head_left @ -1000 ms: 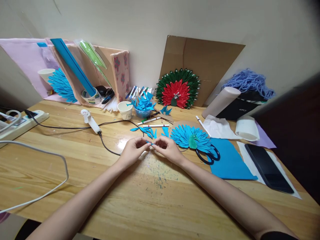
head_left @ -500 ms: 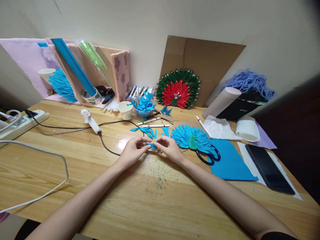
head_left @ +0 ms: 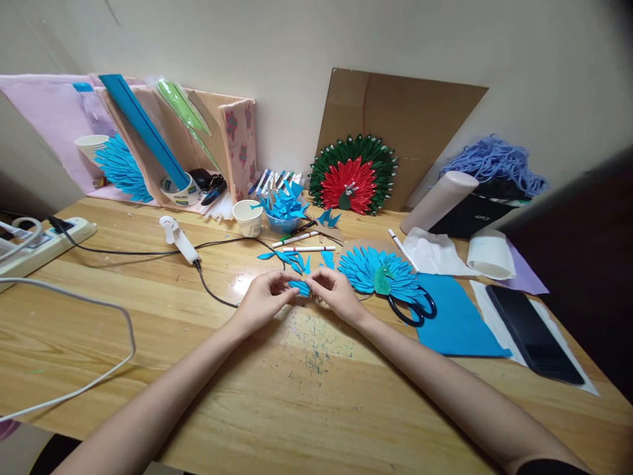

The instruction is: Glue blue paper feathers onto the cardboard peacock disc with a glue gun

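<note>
Between my two hands is a small blue paper piece [head_left: 299, 288], pinched by the fingertips just above the table. My left hand [head_left: 267, 297] grips its left side, thumb on top. My right hand [head_left: 337, 293] is closed at its right end, thumb and forefinger together. Just beyond the fingers lie loose blue paper pieces [head_left: 280, 256]. To the right of my right hand sits a blue paper peacock [head_left: 363, 270] with a green body, and the black handles of scissors [head_left: 424, 309] show beside it.
A white glue gun [head_left: 179, 241] with a black cord lies to the left. Behind my hands stand a paper cup [head_left: 248, 219] and a bowl of blue pieces [head_left: 283, 223]. Blue sheet [head_left: 457, 316] and phone [head_left: 534, 333] lie right; a red-green peacock [head_left: 321, 165] leans on cardboard [head_left: 435, 125].
The blue paper piece has turned a little between my fingertips and shows more of its face. Both hands stay in nearly the same place.
</note>
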The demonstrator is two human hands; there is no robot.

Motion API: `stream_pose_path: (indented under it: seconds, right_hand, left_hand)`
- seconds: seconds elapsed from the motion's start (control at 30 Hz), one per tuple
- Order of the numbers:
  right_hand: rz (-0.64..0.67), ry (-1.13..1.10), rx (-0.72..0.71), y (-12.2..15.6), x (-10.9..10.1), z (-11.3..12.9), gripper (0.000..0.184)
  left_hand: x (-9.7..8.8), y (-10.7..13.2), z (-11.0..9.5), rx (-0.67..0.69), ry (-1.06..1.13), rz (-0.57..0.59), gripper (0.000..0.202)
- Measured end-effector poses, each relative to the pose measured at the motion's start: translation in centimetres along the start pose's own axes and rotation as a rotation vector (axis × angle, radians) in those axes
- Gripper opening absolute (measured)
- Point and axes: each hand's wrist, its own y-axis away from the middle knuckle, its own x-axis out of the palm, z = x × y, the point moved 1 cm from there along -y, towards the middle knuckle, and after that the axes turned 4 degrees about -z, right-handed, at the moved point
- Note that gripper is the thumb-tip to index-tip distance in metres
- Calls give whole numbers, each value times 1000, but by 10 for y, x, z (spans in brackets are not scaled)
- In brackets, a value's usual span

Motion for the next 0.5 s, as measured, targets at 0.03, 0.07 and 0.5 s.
stream_pose_path:
  seconds: [0.03, 0.07, 0.5]
  right_hand:
    - [-7, -1, -2, 0, 0, 0, 23]
    - [-9, 0, -6, 0, 0, 0, 22]
    - [-29, 105, -86, 9, 0, 3, 21]
  left_hand:
    - [0, 0, 0, -10, 11, 3, 31]
    - [0, 0, -1, -16, 21, 6, 31]
    - [-8, 1, -10, -65, 14, -69, 31]
